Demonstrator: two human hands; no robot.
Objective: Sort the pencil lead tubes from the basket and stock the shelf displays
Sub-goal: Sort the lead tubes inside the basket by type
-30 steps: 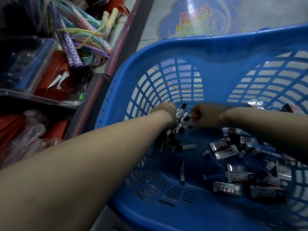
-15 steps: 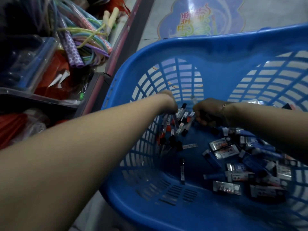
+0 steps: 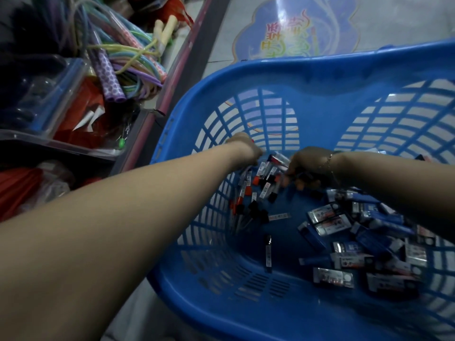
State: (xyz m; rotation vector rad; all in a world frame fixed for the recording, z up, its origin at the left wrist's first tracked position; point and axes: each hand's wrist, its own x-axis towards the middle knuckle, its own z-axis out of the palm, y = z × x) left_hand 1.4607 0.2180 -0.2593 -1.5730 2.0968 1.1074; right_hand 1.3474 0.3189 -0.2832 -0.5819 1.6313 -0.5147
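A blue plastic basket [image 3: 320,70] fills the view, seen from above. Slim pencil lead tubes [image 3: 261,185] with red and black caps lie fanned against its left inner wall. My left hand [image 3: 246,150] reaches in above them and seems to grip a bunch of them; its fingers are hidden behind the wrist. My right hand [image 3: 309,166], a thin bracelet on its wrist, has its fingers curled and pinches tubes at the top of the same cluster. One tube [image 3: 268,249] lies alone on the basket floor. Flat boxed lead packs [image 3: 344,225] are heaped at the right.
A shelf at the left holds coloured jump ropes [image 3: 128,62], a clear plastic bin [image 3: 61,94] and red packets [image 3: 81,119]. The shelf's dark edge [image 3: 187,65] runs beside the basket. A decorative floor sticker [image 3: 295,28] lies beyond the rim.
My left hand has moved up and left toward the basket wall, and the tubes under it have spread out. My right hand has stayed close to the cluster, shifting slightly right.
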